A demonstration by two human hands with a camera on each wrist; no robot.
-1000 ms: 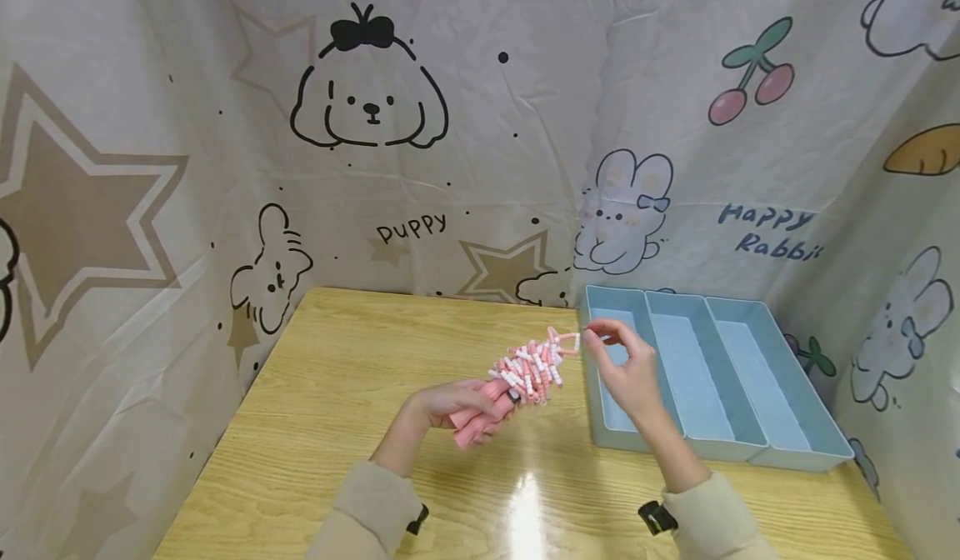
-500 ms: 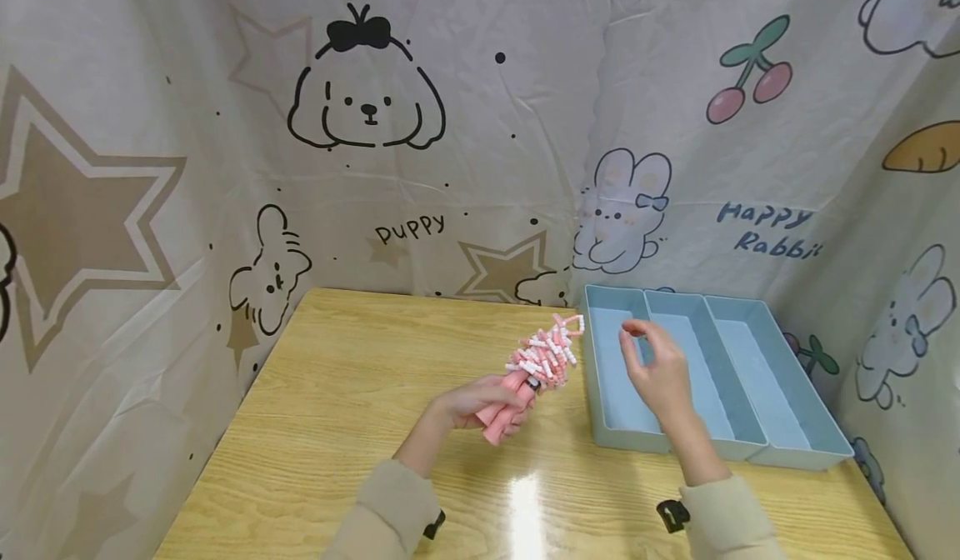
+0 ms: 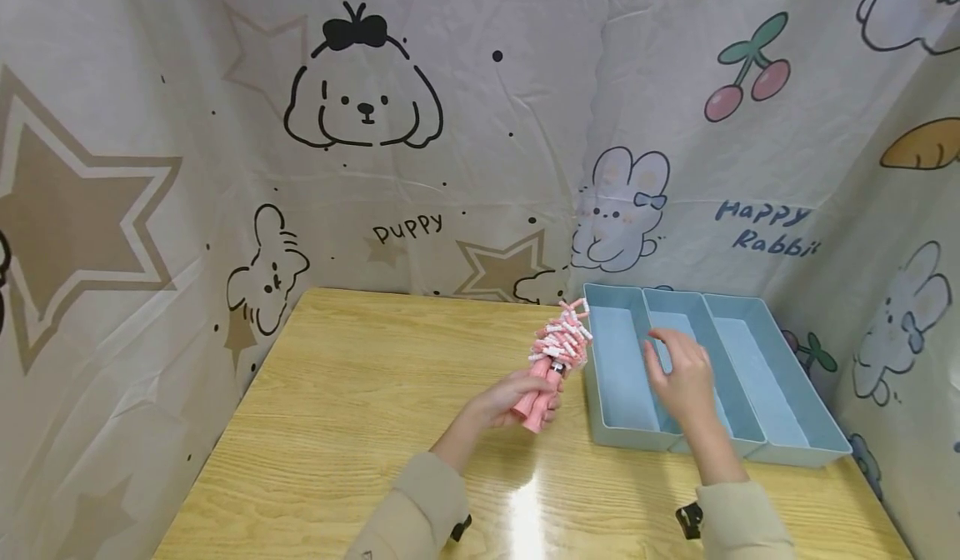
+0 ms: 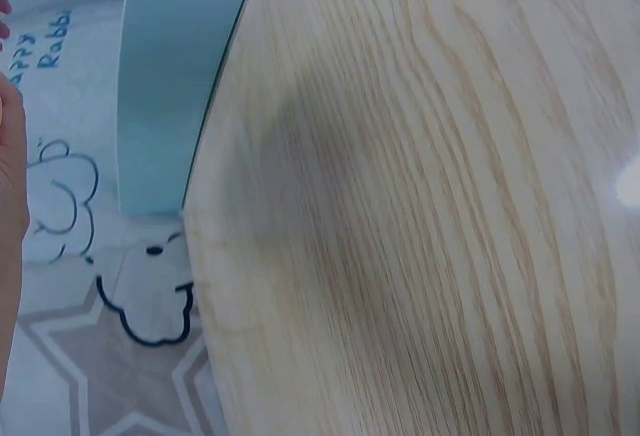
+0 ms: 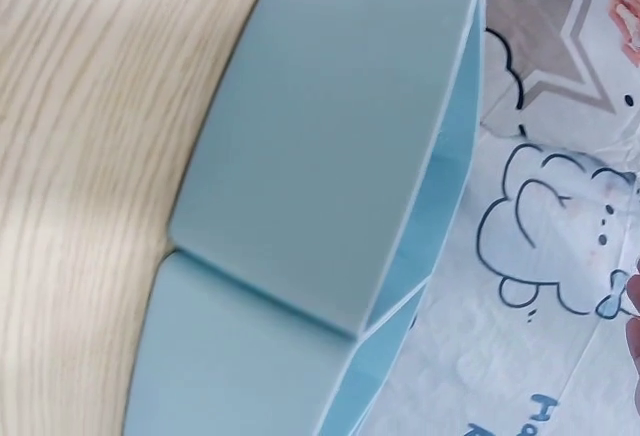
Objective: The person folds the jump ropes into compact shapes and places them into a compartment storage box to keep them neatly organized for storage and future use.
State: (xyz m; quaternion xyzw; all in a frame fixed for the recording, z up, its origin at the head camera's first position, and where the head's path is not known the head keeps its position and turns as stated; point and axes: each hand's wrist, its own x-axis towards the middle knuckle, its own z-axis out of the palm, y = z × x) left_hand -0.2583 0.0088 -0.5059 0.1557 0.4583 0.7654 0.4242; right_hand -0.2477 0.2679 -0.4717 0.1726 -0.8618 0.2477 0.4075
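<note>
In the head view, a beaded jump rope (image 3: 562,342) is gathered into a compact bundle of pink and white beads, its pink handles (image 3: 534,393) pointing down toward the person. My left hand (image 3: 506,399) grips these handles and holds the bundle tilted above the table. A small loop of rope sticks up at its far end. My right hand (image 3: 686,377) hovers over the blue tray, thumb and fingers bent but apart, with nothing between them. Each wrist view catches only a sliver of its hand at the frame's edge, the left (image 4: 10,161) and the right (image 5: 634,326).
A light blue tray (image 3: 671,441) with three long compartments stands at the right of the wooden table (image 3: 360,377). Its near wall (image 5: 320,126) fills much of the right wrist view. A printed cloth (image 3: 480,127) hangs behind and at both sides.
The left hand has carried the jump rope right and slightly away, turning it more upright. My right hand, earlier at the rope's end loop, has drawn off to the right over the tray.
</note>
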